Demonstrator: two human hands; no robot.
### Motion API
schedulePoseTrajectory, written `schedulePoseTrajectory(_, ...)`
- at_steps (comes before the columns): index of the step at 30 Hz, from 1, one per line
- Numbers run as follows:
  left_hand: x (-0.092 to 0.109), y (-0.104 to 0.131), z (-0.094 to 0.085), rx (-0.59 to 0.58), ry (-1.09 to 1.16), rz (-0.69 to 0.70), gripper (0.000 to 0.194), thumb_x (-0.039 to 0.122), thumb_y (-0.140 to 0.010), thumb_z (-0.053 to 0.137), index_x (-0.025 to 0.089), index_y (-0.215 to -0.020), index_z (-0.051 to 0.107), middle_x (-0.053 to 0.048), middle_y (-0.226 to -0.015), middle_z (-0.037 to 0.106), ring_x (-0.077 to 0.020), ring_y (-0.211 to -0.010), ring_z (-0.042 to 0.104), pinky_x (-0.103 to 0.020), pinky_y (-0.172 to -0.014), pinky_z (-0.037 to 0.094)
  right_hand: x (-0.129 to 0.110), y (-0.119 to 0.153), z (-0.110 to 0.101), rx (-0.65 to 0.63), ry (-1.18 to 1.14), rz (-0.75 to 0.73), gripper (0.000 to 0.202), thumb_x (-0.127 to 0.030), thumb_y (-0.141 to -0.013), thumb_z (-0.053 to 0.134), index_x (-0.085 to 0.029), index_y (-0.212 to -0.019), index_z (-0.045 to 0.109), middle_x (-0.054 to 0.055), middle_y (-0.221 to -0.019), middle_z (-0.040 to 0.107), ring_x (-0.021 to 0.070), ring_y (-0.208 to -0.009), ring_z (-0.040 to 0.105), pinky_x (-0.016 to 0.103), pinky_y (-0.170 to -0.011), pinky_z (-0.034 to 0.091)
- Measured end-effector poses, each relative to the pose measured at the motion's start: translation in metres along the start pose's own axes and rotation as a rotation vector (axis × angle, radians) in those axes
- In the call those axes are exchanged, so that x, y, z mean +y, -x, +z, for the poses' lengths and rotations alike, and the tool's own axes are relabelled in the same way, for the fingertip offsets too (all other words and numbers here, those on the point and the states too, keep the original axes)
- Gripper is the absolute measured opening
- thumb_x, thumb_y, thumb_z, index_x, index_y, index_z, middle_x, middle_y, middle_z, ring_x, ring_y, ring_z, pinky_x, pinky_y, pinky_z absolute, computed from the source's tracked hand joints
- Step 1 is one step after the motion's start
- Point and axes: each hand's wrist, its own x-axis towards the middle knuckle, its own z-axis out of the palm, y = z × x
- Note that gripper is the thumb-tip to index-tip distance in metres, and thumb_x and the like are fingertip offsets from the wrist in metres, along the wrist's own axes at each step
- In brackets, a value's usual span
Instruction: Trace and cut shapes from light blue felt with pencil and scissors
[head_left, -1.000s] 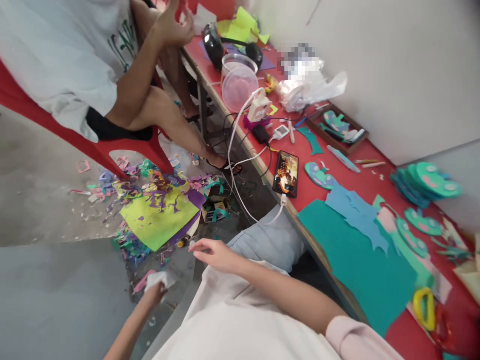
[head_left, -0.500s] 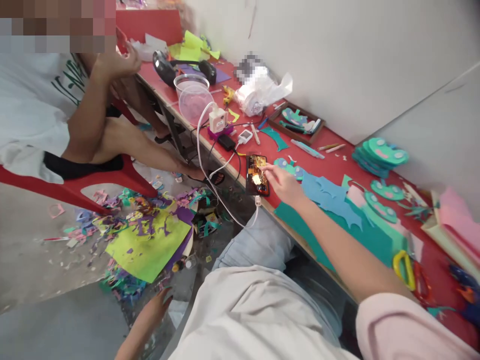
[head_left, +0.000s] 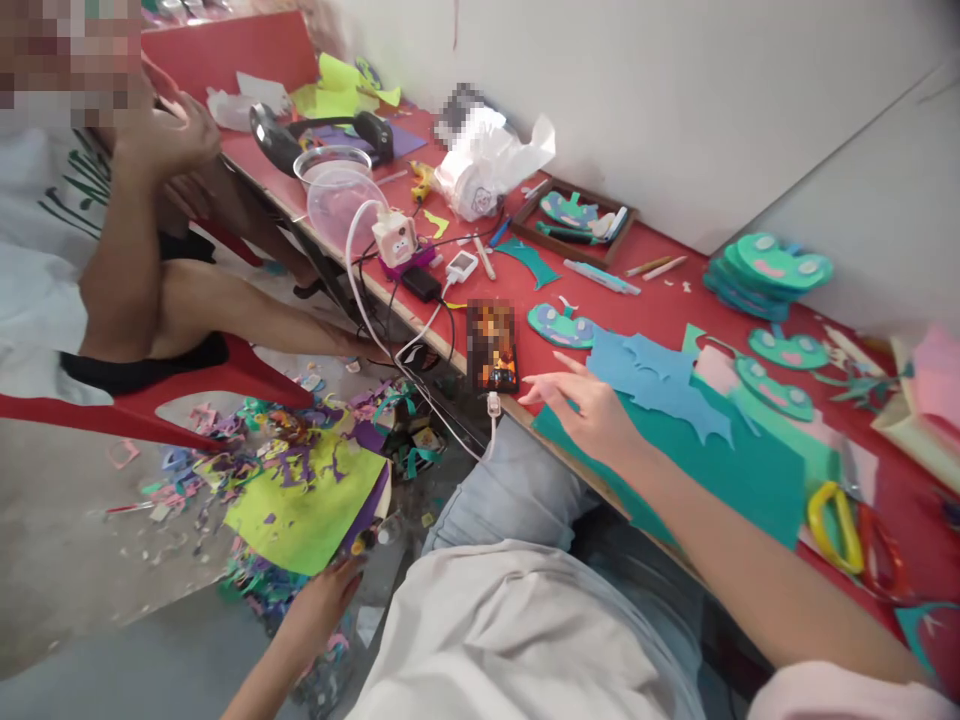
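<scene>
My right hand (head_left: 589,405) hovers by the front edge of the red table, fingers apart and nothing in them. Just left of its fingertips lies a phone (head_left: 493,345) with a lit, partly blurred screen and a white charging cable (head_left: 493,405) plugged into its near end. Under my right wrist is a dark green foam sheet (head_left: 720,470), with a cut blue foam sheet (head_left: 652,375) on top. A green frog-like foam face (head_left: 561,326) sits beyond the fingers. Down by my left side, my left hand (head_left: 326,600) hangs empty above the littered floor, its fingers loosely extended and partly hidden.
Yellow-handled scissors (head_left: 836,530) and a stack of foam faces (head_left: 769,270) lie to the right. A plug adapter (head_left: 394,237), clear plastic tub (head_left: 341,195) and wooden tray (head_left: 574,225) stand farther along. Another person sits on a red chair (head_left: 255,365). Foam scraps (head_left: 307,510) cover the floor.
My right hand has drawn back from the phone screen toward the right, its fingers spreading. My left hand has risen slightly and shifted right. The camera view has turned a little right.
</scene>
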Motion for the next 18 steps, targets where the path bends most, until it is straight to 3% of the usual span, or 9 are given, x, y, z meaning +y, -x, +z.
schedulePoseTrajectory(3,0.040,-0.029,-0.065,0.154,-0.086,0.198,0.040,0.024,-0.092,0.032,0.017,-0.120,0.060,-0.014,-0.115,0.067,-0.0258,-0.104,0.065,-0.039,-0.089,0.052,0.002,0.009,-0.015,0.019,-0.033,0.068,0.032,-0.030,-0.097,0.039,-0.022,-0.083,0.067,-0.001,-0.085,0.074,0.0157,-0.094,0.068,0.043,-0.111,0.035)
schedulePoseTrajectory(7,0.098,-0.076,-0.171,0.396,-0.256,0.488,0.035,0.027,-0.095,0.038,0.020,-0.123,0.058,-0.010,-0.127,0.060,-0.0237,-0.121,0.054,-0.043,-0.106,0.041,0.007,0.028,-0.041,0.008,-0.005,0.098,0.028,-0.029,-0.096,0.040,-0.024,-0.093,0.067,0.000,-0.098,0.074,0.0174,-0.100,0.067,0.044,-0.110,0.036)
schedulePoseTrajectory(11,0.164,-0.129,-0.264,0.439,-0.494,0.787,0.046,0.022,-0.092,0.044,0.018,-0.137,0.044,-0.010,-0.138,0.051,-0.0228,-0.134,0.039,-0.045,-0.115,0.027,0.010,0.066,-0.075,0.072,0.045,0.220,0.027,-0.032,-0.094,0.041,-0.033,-0.101,0.066,0.000,-0.110,0.071,0.0222,-0.115,0.061,0.048,-0.107,0.041)
schedulePoseTrajectory(14,0.212,-0.171,-0.307,0.319,-0.700,0.932,0.063,0.010,-0.087,0.043,0.019,-0.147,0.026,-0.007,-0.150,0.036,-0.0213,-0.143,0.023,-0.047,-0.118,0.013,0.014,0.106,-0.095,0.150,0.082,0.415,0.026,-0.037,-0.092,0.041,-0.043,-0.101,0.065,-0.002,-0.108,0.072,0.0234,-0.121,0.056,0.049,-0.104,0.044)
schedulePoseTrajectory(18,0.257,-0.219,-0.326,0.128,-0.910,1.098,0.074,0.001,-0.078,0.046,0.020,-0.147,0.028,-0.006,-0.155,0.026,-0.0237,-0.145,0.016,-0.046,-0.116,0.015,0.026,0.156,-0.103,0.182,0.115,0.698,0.026,-0.047,-0.088,0.040,-0.053,-0.097,0.064,0.000,-0.110,0.071,0.0294,-0.116,0.058,0.056,-0.095,0.047)
